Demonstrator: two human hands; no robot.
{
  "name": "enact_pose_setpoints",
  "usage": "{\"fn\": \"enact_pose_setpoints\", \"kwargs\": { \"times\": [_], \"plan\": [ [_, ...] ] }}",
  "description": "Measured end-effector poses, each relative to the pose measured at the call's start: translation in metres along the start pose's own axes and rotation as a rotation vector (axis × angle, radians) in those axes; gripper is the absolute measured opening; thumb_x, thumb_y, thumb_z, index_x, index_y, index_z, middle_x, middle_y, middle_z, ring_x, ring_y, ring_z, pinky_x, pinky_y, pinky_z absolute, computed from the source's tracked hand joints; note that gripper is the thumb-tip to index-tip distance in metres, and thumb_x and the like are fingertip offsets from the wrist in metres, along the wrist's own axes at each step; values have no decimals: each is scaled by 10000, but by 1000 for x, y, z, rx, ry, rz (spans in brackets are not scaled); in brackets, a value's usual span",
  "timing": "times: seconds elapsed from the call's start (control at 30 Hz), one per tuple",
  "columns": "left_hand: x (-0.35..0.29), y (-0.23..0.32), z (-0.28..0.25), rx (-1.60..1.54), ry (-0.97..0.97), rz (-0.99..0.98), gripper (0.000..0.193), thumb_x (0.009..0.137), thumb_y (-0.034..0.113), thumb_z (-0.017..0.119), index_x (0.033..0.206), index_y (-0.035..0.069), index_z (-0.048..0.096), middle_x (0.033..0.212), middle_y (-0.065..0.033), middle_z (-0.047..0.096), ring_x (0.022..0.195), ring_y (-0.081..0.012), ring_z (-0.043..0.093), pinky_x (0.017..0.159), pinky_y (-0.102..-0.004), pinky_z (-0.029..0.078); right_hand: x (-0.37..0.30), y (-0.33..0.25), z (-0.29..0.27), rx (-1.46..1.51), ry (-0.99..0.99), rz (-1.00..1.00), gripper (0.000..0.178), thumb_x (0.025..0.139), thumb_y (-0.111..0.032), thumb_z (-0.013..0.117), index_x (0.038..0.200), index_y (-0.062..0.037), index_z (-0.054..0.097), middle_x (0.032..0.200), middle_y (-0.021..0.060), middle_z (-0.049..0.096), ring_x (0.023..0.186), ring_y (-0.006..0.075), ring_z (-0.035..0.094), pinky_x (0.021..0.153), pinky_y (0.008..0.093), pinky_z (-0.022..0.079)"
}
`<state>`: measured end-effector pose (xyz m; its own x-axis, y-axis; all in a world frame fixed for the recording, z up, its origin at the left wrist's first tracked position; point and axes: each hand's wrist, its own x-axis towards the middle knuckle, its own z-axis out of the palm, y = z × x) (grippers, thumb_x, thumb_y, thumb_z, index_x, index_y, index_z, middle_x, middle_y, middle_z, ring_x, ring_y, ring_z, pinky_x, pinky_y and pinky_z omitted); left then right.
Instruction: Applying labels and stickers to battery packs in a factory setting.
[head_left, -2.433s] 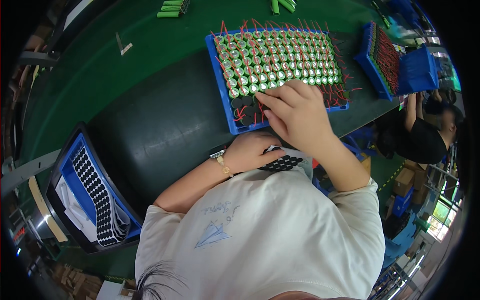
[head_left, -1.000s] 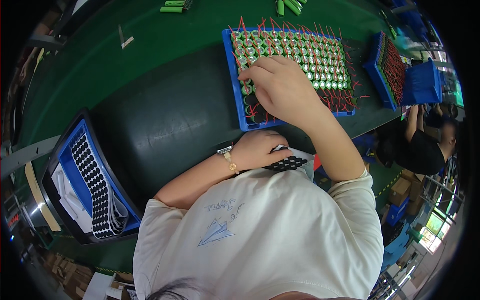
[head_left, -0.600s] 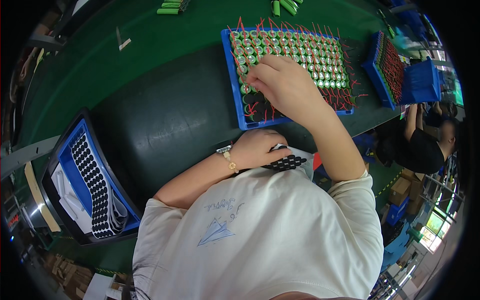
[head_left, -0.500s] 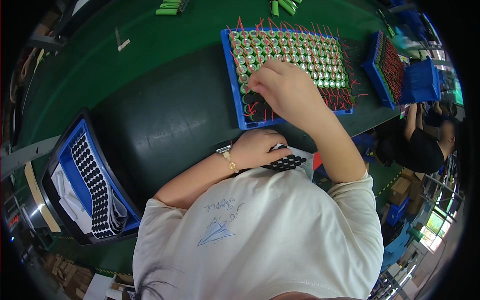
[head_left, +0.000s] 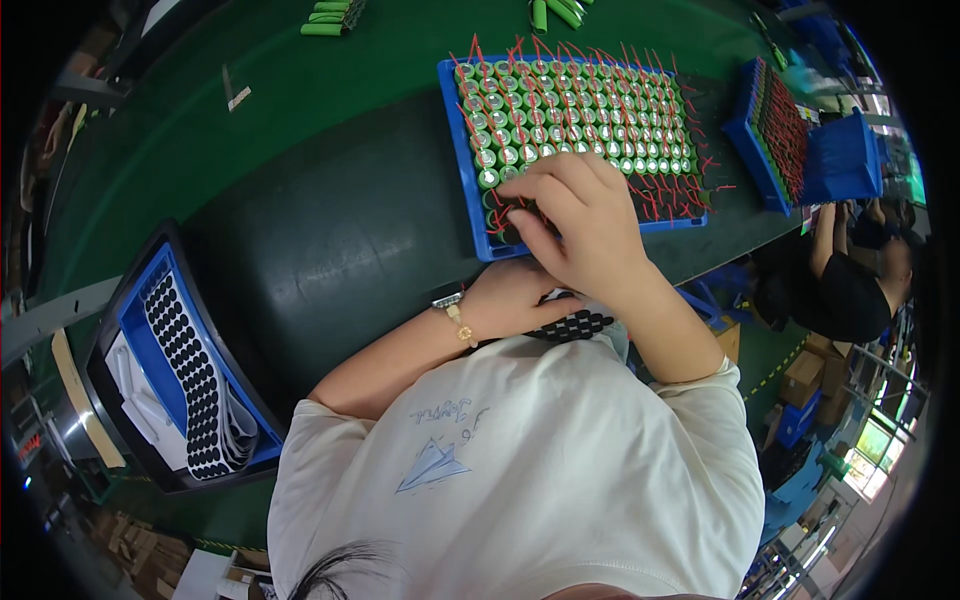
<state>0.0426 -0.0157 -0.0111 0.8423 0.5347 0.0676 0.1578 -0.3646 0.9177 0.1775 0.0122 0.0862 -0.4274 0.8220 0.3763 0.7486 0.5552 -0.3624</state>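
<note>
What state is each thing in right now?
Right hand, thumb and forefinger apart, over the tray
Left hand, gripping the dot sheet
Dot sheet, partly covered by the hand
Tray, packed with upright cells
Dot strip, looped at its near end
Far cells, lying on their sides

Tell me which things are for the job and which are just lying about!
Seemingly for the job:
right hand, over the blue tray
green batteries in it
left hand, holding a black-dot sheet
dot strip on the left

Seemingly just lying about:
loose batteries farther off
cardboard boxes
</note>
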Motion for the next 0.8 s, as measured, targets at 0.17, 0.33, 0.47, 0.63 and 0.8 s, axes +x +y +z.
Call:
{"fn": "enact_pose_setpoints", "kwargs": {
  "times": [0.17,0.33,0.47,0.63,0.8],
  "plan": [
    [2,4,-3,-38,-41,-15,359,891,382,649,1097,91,682,970,-142,697,840,-322,673,736,-426,540,-7,8,11,-23,20,6,405,734,-18,616,1122,-120,673,1016,60,634,885,267,589,762,396,448],
    [1,-6,11,-105,155,77,371,870,350,671,1118,74,664,990,-156,694,854,-347,667,748,-442,540,-18,-8,17,-158,26,48,466,708,-60,599,1160,-152,668,1101,4,621,1007,228,561,854,389,410],
    [0,-3,5,-140,-20,-51,475,884,259,675,1297,51,569,1315,-136,590,1217,-307,565,1016,-414,456,-25,-9,21,-235,39,51,487,703,-105,590,1177,-182,670,1162,-29,615,1089,208,523,921,383,369],
    [0,3,0,-112,-35,-8,483,884,254,666,1313,63,555,1322,-145,579,1222,-312,558,1005,-416,461,-33,-12,22,-276,40,65,518,697,-113,579,1200,-191,674,1191,-35,615,1080,202,520,933,370,347],
    [2,3,5,-130,119,73,367,882,283,632,1191,86,612,1079,-159,669,946,-345,655,808,-439,526,-39,-16,23,-288,54,71,566,679,-115,569,1232,-189,668,1215,-38,615,1073,199,521,940,368,319]
  ]
}}
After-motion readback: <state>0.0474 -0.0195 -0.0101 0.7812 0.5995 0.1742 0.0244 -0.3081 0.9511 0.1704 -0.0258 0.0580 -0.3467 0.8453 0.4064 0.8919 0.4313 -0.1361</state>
